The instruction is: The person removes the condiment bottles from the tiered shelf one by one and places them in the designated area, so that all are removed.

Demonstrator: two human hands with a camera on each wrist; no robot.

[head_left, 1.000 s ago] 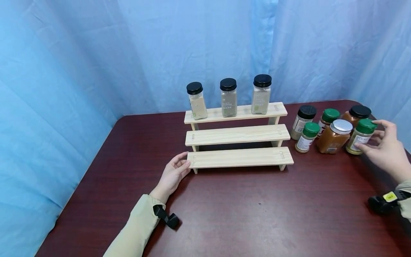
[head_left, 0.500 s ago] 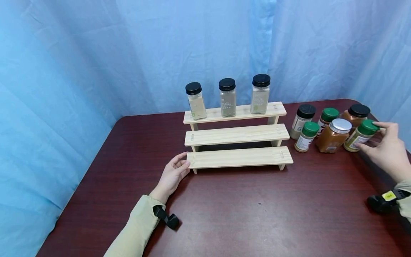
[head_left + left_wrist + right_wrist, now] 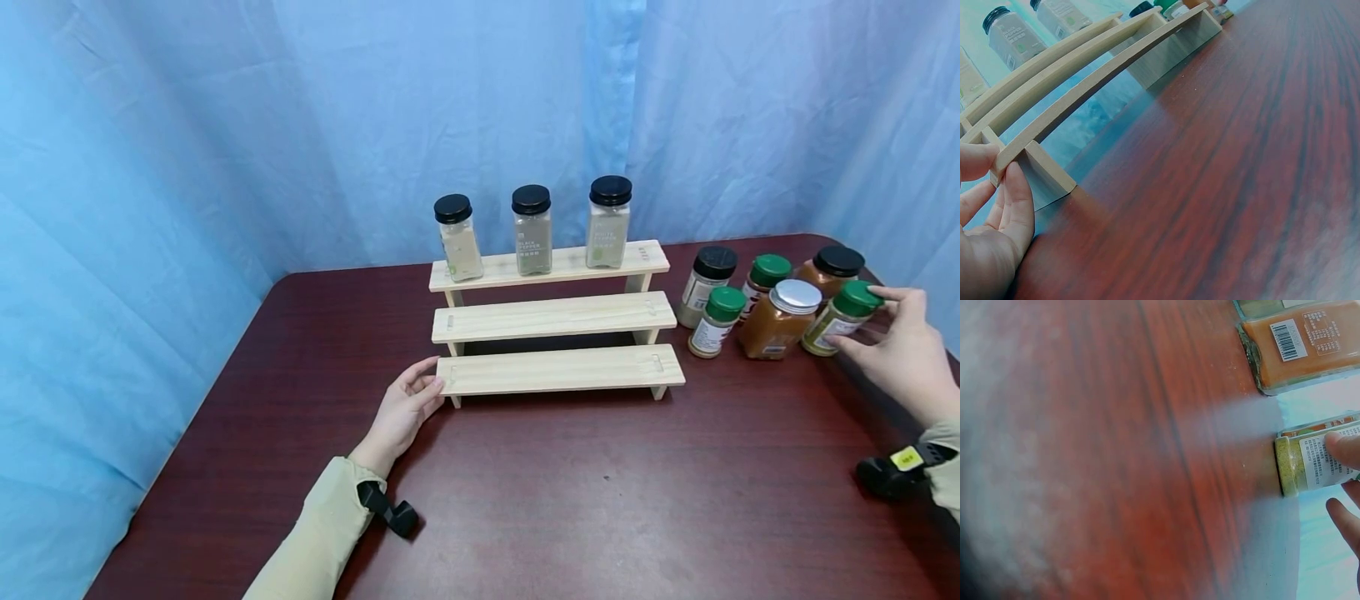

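Observation:
My left hand [image 3: 401, 412] pinches the left end of the lowest board of a three-tier wooden rack [image 3: 562, 371]; in the left wrist view, the thumb is on top of the board [image 3: 1072, 103] and fingers are below it. At the far right, my right hand [image 3: 903, 354] grips a green-capped spice jar [image 3: 840, 321] between thumb and fingers. This jar leans, its cap tipped to the right. Yellow-green powder and a printed white label show on the jar [image 3: 1300, 465] in the right wrist view, where its cap is out of frame.
Three black-lidded pepper jars [image 3: 532, 237] stand along the rack's top tier. Close beside the held jar are a silver-lidded jar of orange-brown powder [image 3: 776, 325], a small green-capped jar [image 3: 711, 333] and several others. A blue curtain [image 3: 450, 100] hangs behind the table [image 3: 525, 500].
The green-capped jar in my right hand has tilted from nearly upright, its base shifting slightly left. My left hand stays on the rack, which has not moved.

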